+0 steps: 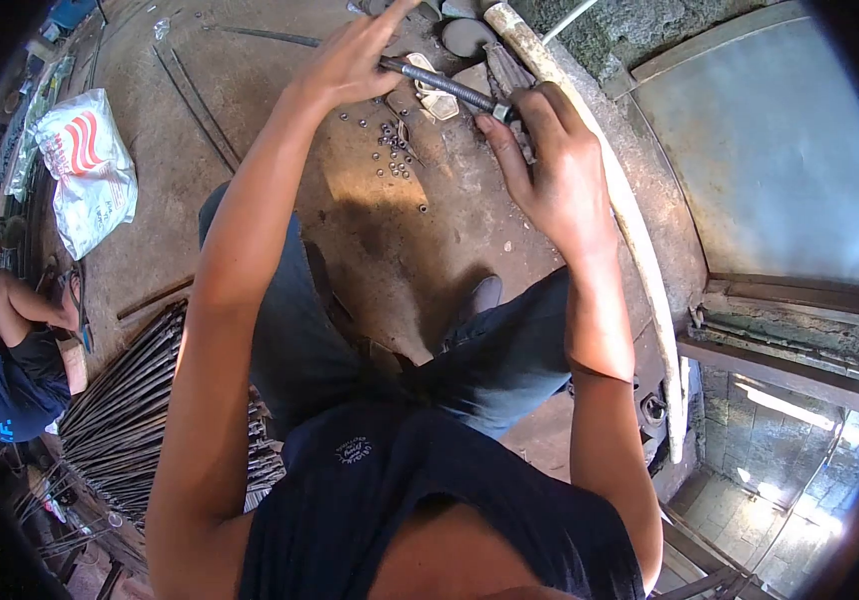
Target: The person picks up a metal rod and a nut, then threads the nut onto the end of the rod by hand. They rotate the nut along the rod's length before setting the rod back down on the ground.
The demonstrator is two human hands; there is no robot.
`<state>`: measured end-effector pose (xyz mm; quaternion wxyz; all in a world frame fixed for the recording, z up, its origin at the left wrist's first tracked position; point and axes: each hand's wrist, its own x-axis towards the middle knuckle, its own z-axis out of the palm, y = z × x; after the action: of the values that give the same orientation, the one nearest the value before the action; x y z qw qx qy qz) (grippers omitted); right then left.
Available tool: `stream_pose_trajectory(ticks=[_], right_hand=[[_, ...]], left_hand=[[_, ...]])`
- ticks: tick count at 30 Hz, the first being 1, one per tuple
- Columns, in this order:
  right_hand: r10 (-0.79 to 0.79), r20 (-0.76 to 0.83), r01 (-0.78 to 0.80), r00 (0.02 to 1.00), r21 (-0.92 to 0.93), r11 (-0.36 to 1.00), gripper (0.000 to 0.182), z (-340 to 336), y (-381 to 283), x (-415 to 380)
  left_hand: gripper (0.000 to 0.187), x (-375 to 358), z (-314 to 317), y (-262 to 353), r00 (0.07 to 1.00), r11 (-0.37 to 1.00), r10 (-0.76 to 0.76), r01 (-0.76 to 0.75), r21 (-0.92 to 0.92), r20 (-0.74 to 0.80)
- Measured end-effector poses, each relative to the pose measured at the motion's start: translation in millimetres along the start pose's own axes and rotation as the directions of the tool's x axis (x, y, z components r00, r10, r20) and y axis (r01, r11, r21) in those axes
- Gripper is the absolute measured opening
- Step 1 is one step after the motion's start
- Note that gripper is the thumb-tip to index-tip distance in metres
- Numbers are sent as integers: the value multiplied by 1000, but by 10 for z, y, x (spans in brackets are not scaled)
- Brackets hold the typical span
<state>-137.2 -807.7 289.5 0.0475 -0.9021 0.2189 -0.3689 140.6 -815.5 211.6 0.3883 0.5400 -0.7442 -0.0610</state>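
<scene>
Dark shirt [305, 515] — beyond, threaded rod [445, 85] aslant, down rightward to nut [503, 111] in right grip [558, 150]; left grip [346, 66] unclear

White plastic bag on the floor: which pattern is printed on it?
Red wavy stripes; the head view shows the white plastic bag.

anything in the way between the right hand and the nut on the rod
Nothing visible: the right hand is right at the nut on the threaded rod. The small metal pieces lie on the floor, not between.
</scene>
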Motion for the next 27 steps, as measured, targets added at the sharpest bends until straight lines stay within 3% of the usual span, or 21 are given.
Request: stream_pose_trajectory(ticks=[1,5,7,8,10,11,13,14,15,16,18,19,20,22,23,26,27], right_hand=[[-5,26,5,1000,-3,1000,28,-12,-1,2],[119,215,-135,969,62,989,28,-2,79,-2],[381,358,-469,852,200,860,32,-17,51,9],[379,358,-466,853,201,861,32,-47,31,19],[264,228,-308,937,183,934,33,-105,-10,43],[223,142,-254,964,264,931,34,-81,-15,53],[168,92,-183,981,194,964,35,7,75,-9],[109,42,-113,993,121,986,36,24,110,-36],[168,191,-169,967,-12,986,35,-77,73,-3],[168,191,-168,967,-13,986,35,-84,44,13],[104,25,-107,994,176,979,33,-53,-18,51],[126,39,-132,991,262,956,34,-76,-50,48],[127,39,-133,991,263,956,34,-83,-31,35],[179,191,-173,965,-50,984,35,-125,21,-16],[184,190,-177,964,-52,983,35,-130,16,-22],[47,24,-51,999,258,965,30,-89,-19,39],[37,14,-39,999,217,975,31,-52,16,8]], left_hand=[[98,-11,-5,32,994,996,-82,83,-23,66],[97,0,96,-10,997,992,-56,50,113,50],[97,1,65,17,998,994,63,-60,87,-27],[97,13,48,27,998,994,62,-59,89,-29],[98,54,-33,111,980,982,-165,154,106,108],[98,43,-20,70,980,982,-167,156,105,105],[98,30,36,15,995,988,75,-66,137,-60],[98,23,61,-10,995,989,75,-67,134,-61],[99,25,47,31,1000,992,10,-9,126,-9],[99,34,25,72,998,991,-54,48,122,43],[100,73,-27,131,990,989,-113,105,104,80],[101,78,-40,141,977,983,-174,165,85,120],[101,68,-31,108,977,983,-175,165,85,122],[101,46,11,54,1000,1000,4,-4,19,11],[101,41,40,32,1000,1000,6,-6,16,14],[100,45,20,16,993,996,-84,80,48,82],[100,39,32,-5,999,999,-28,26,39,40]])
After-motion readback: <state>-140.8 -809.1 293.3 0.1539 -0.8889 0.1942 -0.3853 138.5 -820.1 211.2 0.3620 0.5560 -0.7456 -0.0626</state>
